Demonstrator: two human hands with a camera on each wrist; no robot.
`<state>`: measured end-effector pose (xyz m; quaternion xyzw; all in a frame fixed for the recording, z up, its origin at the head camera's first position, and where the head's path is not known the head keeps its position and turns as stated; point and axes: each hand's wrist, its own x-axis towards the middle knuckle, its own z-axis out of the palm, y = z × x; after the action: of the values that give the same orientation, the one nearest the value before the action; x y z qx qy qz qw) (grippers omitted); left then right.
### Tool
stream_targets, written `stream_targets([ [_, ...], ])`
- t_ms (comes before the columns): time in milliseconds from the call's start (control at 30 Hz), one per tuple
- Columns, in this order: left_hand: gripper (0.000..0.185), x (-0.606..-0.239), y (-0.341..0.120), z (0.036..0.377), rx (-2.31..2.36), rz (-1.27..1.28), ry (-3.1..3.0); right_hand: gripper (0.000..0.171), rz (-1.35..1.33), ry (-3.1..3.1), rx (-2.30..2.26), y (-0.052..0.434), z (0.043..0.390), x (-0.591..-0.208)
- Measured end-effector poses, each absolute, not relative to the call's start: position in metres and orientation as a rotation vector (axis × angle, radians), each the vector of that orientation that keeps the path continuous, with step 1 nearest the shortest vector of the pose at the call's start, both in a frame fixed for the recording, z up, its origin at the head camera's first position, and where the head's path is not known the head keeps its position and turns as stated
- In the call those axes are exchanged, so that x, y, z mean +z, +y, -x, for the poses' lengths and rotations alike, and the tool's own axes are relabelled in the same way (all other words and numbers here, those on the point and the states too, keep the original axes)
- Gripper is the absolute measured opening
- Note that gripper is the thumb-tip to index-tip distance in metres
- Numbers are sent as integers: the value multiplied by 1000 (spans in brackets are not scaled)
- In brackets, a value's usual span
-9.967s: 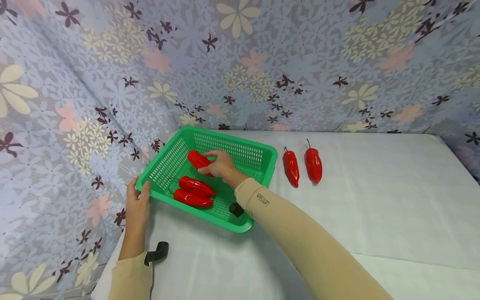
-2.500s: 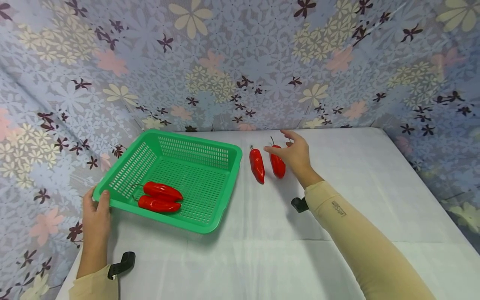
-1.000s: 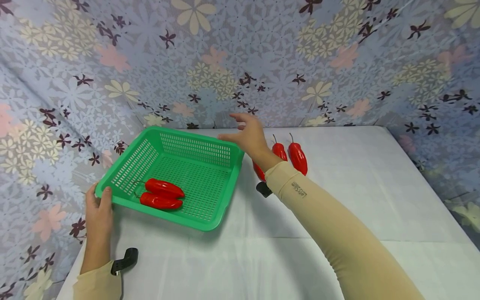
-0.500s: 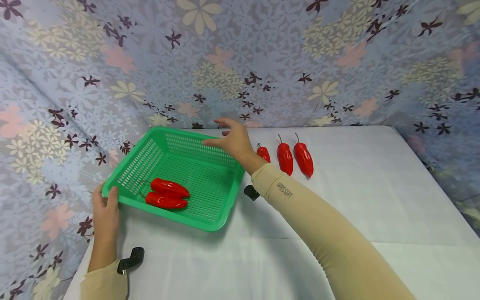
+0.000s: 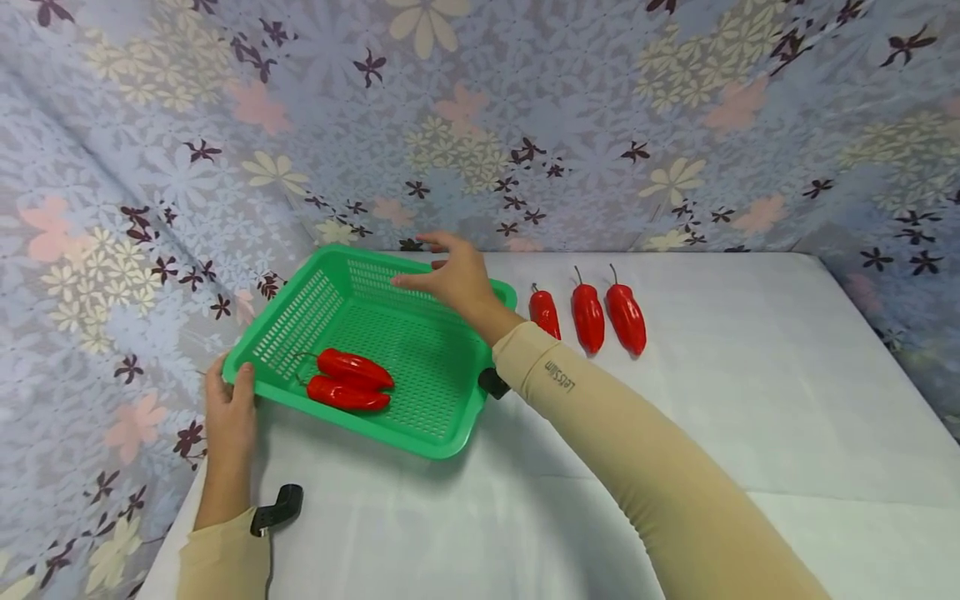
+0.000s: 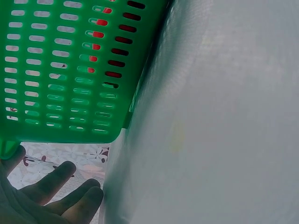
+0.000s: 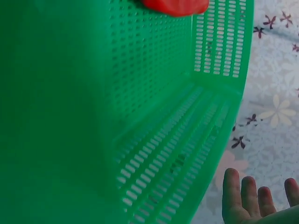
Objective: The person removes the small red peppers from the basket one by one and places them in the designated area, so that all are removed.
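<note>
The green plastic basket holds two red peppers, one lying just behind the other. At the basket's left corner my left hand holds the rim, thumb over the edge. In the left wrist view, the other fingers extend below the corner, some apart from the wall. My right hand hovers over the basket's back right side, fingers spread and holding nothing. On the table right of the basket lie three red peppers: one partly hidden by my forearm, a second, and a third.
A white cloth covers the table, which meets a floral curtain at the back and left. A black wrist camera sticks out from the left wrist; another sits by the right, near the basket's right rim.
A red pepper went from the basket, in my right hand, to the table at the right end of the row. That hand has come back left, over the basket. The left hand stayed put.
</note>
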<state>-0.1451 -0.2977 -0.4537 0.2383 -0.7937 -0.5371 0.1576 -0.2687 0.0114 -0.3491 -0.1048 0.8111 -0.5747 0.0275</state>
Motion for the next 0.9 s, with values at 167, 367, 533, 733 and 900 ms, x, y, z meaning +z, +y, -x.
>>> stream_targets([
  [167, 58, -454, -297, 146, -1549, -642, -2245, 69, 335, 2461, -1808, -3, 266, -350],
  [367, 61, -454, -298, 145, -1529, -660, -2247, 69, 350, 2462, -1787, -26, 262, -354],
  [533, 62, -457, -298, 146, -1540, -664, -2252, 71, 299, 2469, -1730, -45, 261, -365],
  [733, 60, -458, -298, 149, -1567, -607, -2256, 78, 223, 2449, -1629, -63, 258, -379],
  [900, 59, -457, -300, 147, -1562, -608, -2260, 87, 213, 2398, -1557, -74, 256, -389],
])
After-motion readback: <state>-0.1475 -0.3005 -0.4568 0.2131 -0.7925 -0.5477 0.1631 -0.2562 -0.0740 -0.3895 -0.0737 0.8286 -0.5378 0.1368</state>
